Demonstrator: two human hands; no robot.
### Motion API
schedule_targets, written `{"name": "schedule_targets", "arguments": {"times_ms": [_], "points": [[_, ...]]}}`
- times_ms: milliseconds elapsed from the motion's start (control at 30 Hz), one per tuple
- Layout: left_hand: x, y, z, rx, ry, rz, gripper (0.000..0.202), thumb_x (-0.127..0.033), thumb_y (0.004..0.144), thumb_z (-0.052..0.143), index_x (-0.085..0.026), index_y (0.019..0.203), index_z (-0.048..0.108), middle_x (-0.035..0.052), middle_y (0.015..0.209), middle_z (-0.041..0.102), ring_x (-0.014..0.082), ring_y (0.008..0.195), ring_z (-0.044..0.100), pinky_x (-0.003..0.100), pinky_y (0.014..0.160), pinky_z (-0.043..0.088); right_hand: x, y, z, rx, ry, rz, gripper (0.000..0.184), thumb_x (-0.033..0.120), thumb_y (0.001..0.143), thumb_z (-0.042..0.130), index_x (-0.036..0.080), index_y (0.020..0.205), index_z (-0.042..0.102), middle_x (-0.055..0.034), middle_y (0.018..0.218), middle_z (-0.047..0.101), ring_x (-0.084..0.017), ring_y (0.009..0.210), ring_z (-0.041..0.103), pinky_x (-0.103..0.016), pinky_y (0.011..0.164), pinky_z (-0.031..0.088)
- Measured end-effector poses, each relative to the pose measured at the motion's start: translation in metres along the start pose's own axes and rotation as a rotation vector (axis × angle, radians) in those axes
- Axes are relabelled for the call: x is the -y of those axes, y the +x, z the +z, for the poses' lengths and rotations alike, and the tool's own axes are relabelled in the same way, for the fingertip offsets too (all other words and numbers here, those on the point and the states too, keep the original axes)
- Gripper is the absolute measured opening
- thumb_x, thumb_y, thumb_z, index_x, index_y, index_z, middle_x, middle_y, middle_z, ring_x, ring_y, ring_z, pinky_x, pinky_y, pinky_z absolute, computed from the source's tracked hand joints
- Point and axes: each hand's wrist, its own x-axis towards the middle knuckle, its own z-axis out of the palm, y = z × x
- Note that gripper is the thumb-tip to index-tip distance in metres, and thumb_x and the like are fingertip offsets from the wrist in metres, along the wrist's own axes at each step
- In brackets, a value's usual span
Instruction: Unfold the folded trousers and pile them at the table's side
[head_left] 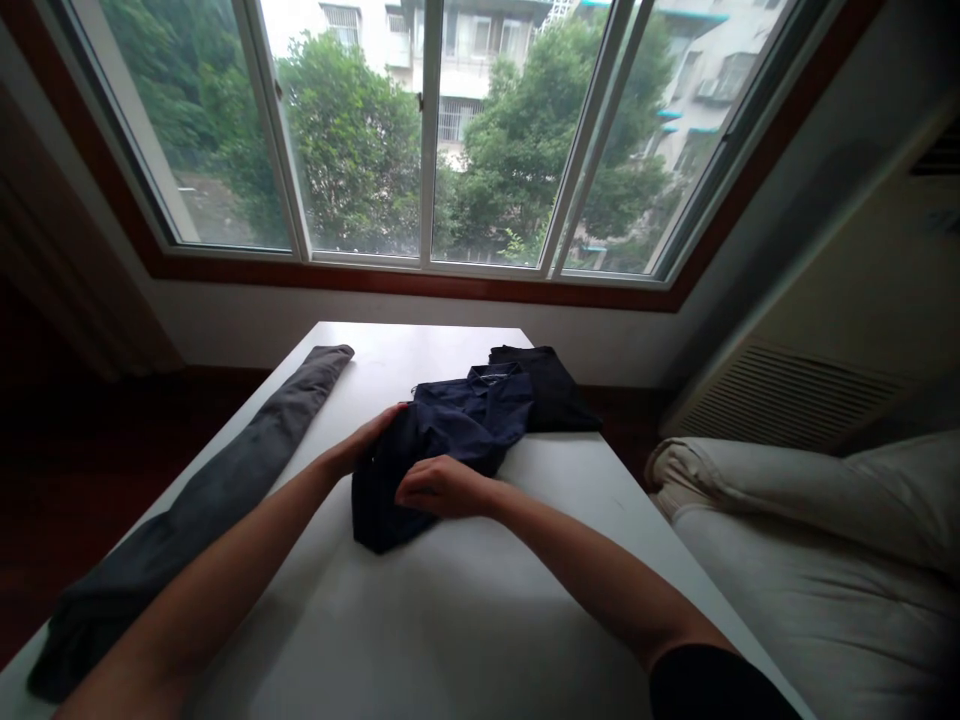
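A dark navy collared shirt lies partly folded in the middle of the white table, its collar pointing away from me. My left hand rests along the shirt's left edge with fingers stretched out; some of them are hidden by the cloth. Over the near part of the shirt, my right hand is closed, its curled fingers gripping the fabric. The near end of the shirt hangs in a loose flap toward me.
A folded black garment lies behind the shirt at the right edge. Long dark grey trousers stretch along the table's left side. A beige sofa stands to the right, and a window is ahead.
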Motion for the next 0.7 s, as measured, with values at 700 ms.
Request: {"name": "schedule_targets", "arguments": {"times_ms": [700], "points": [[-0.07,-0.114,0.088,0.457,0.695,0.336,0.057,-0.054,0.095,0.06,-0.026,0.144,0.059,0.012,0.117,0.068,0.0291,0.108,0.065,0.04,0.096,0.052,-0.141,-0.025,-0.053,-0.352,-0.473,1.197,0.094,0.088,0.086,0.043,0.022,0.153,0.046,-0.0248,0.148,0.047,-0.044,0.135,0.047,-0.063,0.105,0.039]]}}
